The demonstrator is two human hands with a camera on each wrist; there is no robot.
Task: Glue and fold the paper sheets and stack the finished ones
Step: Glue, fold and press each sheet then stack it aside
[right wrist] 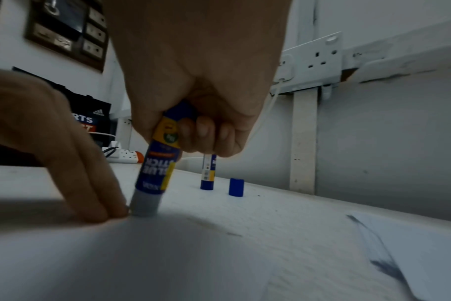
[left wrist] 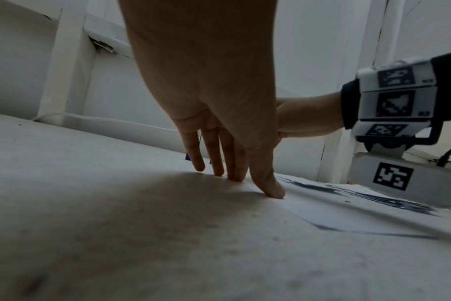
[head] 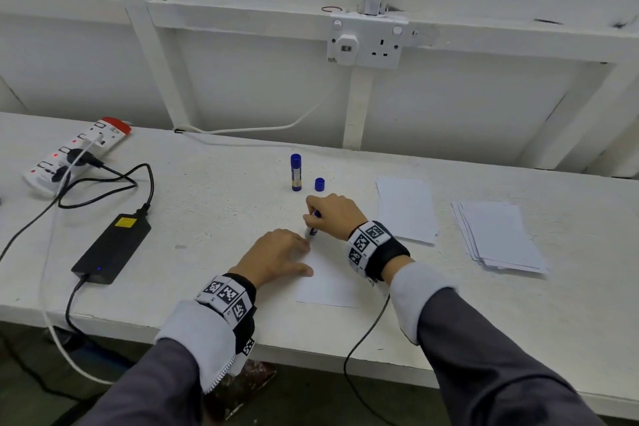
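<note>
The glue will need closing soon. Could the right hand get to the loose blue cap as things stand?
Probably yes: the cap stands just beyond the right hand, nothing between, but that hand holds the glue stick.

Head cam looks down from above; wrist cams sit low at tabletop (head: 214,204); all share the sheet (head: 328,284).

Dark grey long sleeves (head: 491,353) with pale grey turned-back cuffs (head: 200,339). Black wrist straps (head: 387,254) carrying white blocks printed with black square tag markers (head: 226,297). Thin black cable (head: 363,339) trailing off right wrist unit.
</note>
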